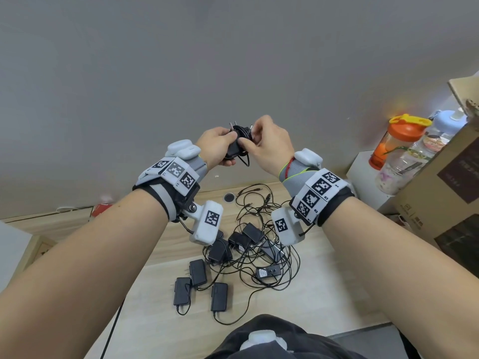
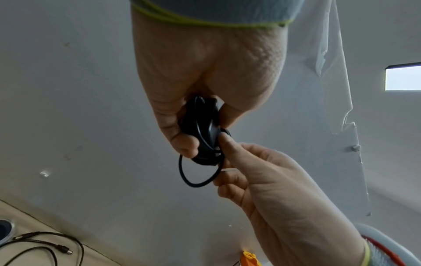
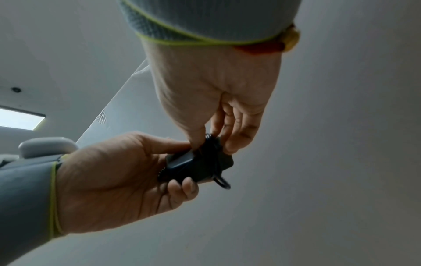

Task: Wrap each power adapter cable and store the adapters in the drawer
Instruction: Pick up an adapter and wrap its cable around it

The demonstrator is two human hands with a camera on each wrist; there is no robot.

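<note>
Raised in front of the grey wall, my left hand grips a black power adapter with its cable wound around the body. My right hand pinches the cable at the adapter's far end, where a short loop hangs free. The wrist views show the same adapter clamped between the left thumb and fingers, the right fingertips on the coil. Several more black adapters lie on the wooden desk, most amid a tangle of cables. No drawer shows.
Cardboard boxes stand at the right with an orange-lidded bottle and clear bottles on a white block. A round grommet hole sits at the desk's back edge. A red object lies at far left by the wall.
</note>
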